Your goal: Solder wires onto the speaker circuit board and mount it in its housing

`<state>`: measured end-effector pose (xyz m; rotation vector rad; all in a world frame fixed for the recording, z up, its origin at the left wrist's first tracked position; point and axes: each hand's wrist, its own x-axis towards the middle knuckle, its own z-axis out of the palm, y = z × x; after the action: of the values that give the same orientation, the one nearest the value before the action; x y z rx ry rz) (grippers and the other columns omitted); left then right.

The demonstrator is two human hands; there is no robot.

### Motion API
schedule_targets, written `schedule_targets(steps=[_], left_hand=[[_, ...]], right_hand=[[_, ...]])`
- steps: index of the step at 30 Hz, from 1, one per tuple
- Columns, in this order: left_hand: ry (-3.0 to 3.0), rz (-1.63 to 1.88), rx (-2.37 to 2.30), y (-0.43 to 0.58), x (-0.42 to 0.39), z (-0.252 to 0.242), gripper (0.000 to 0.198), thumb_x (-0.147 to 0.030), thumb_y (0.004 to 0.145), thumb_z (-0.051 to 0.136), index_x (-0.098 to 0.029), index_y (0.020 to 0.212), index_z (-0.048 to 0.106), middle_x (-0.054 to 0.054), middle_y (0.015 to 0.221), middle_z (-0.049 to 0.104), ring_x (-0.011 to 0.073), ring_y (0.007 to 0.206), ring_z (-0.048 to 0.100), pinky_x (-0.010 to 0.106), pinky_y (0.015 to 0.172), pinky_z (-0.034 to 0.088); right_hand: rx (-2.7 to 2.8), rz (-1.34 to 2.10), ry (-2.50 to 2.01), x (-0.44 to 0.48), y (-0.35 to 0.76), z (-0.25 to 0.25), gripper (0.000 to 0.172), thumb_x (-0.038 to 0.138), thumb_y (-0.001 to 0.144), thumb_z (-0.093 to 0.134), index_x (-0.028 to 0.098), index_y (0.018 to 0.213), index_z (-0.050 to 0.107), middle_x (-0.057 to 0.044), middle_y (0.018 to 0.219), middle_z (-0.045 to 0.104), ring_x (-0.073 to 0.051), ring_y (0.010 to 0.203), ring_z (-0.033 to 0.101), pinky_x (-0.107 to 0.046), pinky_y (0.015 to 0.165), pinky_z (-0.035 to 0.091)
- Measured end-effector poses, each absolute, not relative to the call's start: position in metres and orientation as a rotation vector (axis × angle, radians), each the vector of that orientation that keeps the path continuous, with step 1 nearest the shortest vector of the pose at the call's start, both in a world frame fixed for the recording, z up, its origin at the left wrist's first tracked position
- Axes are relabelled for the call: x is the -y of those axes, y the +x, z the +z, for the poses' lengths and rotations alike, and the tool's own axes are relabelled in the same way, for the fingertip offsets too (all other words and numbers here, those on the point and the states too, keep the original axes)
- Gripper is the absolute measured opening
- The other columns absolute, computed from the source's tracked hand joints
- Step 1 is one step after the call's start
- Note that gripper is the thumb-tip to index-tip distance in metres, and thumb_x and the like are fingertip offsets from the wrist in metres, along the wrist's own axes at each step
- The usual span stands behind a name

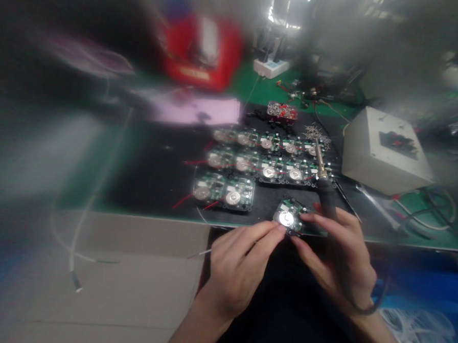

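Note:
A green circuit board point(292, 209) with a shiny round metal disc point(286, 218) lies tilted at the table's front edge. My left hand point(241, 263) pinches its lower left side, thumb and fingers close together beside the disc. My right hand point(340, 247) has its index finger and thumb around the board's right side. A soldering iron point(321, 172) rests across that hand, its metal tip pointing away and its cable looping down by the wrist. How the other right fingers grip the handle is partly hidden. A thin pale wire end point(204, 252) sticks out left of my left hand.
Several similar boards point(269, 172) stand in rows on the black mat, some with red wires. Behind them are loose metal pins point(317, 133) and a small box of parts point(282, 111). A white boxy device point(385, 153) stands right; a blue bin point(451, 308) sits below.

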<state>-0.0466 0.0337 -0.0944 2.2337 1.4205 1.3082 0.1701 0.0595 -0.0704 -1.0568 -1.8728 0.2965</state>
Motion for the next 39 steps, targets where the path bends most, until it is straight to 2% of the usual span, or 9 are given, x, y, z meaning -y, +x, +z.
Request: schedule_targets(steps=[5,7,11,16,20,26,36,39], left_hand=[[2.197,1.371,-1.439,-0.042,-0.045,-0.091,0.031,-0.011,0.099,0.069,-0.032,0.121,0.077,0.001,0.116,0.080,0.0133,0.089,0.078,0.025,0.083,0.062],[2.150,1.397,-1.443,-0.041,-0.048,-0.090,0.028,-0.010,0.098,0.071,-0.031,0.116,0.078,0.001,0.118,0.079,0.0122,0.091,0.078,0.024,0.085,0.061],[2.085,1.357,-1.409,-0.037,-0.050,-0.085,0.029,-0.007,0.098,0.068,-0.028,0.118,0.075,0.000,0.117,0.079,0.0122,0.104,0.076,0.023,0.093,0.058],[1.933,1.364,-1.464,-0.031,-0.047,-0.080,0.025,-0.006,0.096,0.070,-0.023,0.115,0.073,0.000,0.111,0.077,0.0112,0.100,0.074,0.021,0.094,0.056],[1.869,1.314,-1.473,-0.028,-0.043,-0.077,0.026,-0.008,0.096,0.070,-0.025,0.115,0.074,0.001,0.113,0.074,0.0141,0.102,0.072,0.025,0.096,0.055],[1.879,1.327,-1.504,-0.025,-0.041,-0.074,0.029,-0.006,0.098,0.068,-0.025,0.119,0.073,0.001,0.116,0.074,0.0142,0.105,0.072,0.026,0.099,0.054],[1.851,1.398,-1.472,-0.020,-0.046,-0.070,0.019,-0.005,0.099,0.066,-0.019,0.111,0.072,0.001,0.109,0.071,0.0081,0.102,0.068,0.017,0.099,0.050],[1.888,1.409,-1.467,-0.021,-0.046,-0.072,0.020,-0.003,0.099,0.066,-0.018,0.110,0.073,0.001,0.110,0.071,0.0078,0.104,0.068,0.017,0.101,0.049]], right_hand=[[1.904,0.292,-1.051,-0.060,0.170,-0.069,0.067,0.005,0.083,0.083,0.025,0.143,0.060,-0.014,0.127,0.069,-0.029,0.124,0.064,-0.048,0.102,0.056],[1.899,0.312,-1.051,-0.059,0.170,-0.069,0.068,0.005,0.083,0.083,0.025,0.143,0.059,-0.014,0.127,0.069,-0.029,0.125,0.063,-0.049,0.103,0.056],[1.864,0.373,-1.073,-0.057,0.170,-0.070,0.067,0.004,0.084,0.083,0.026,0.143,0.060,-0.014,0.130,0.068,-0.030,0.126,0.062,-0.051,0.105,0.054],[1.837,0.458,-1.077,-0.054,0.172,-0.069,0.068,0.005,0.084,0.083,0.028,0.143,0.060,-0.012,0.130,0.067,-0.030,0.125,0.064,-0.052,0.105,0.056],[1.778,0.572,-1.077,-0.048,0.177,-0.063,0.064,0.003,0.085,0.079,0.029,0.140,0.061,-0.012,0.135,0.064,-0.031,0.123,0.067,-0.055,0.102,0.059],[1.773,0.691,-1.013,-0.044,0.175,-0.049,0.060,-0.002,0.086,0.071,0.029,0.136,0.060,-0.008,0.125,0.074,-0.034,0.134,0.060,-0.061,0.104,0.057],[1.924,0.547,-0.906,-0.056,0.168,-0.050,0.067,-0.004,0.083,0.071,0.019,0.144,0.056,-0.011,0.124,0.075,-0.031,0.131,0.058,-0.053,0.109,0.051],[1.905,0.580,-0.941,-0.053,0.172,-0.048,0.064,-0.003,0.084,0.071,0.022,0.142,0.058,-0.010,0.126,0.073,-0.032,0.132,0.059,-0.053,0.105,0.054]])
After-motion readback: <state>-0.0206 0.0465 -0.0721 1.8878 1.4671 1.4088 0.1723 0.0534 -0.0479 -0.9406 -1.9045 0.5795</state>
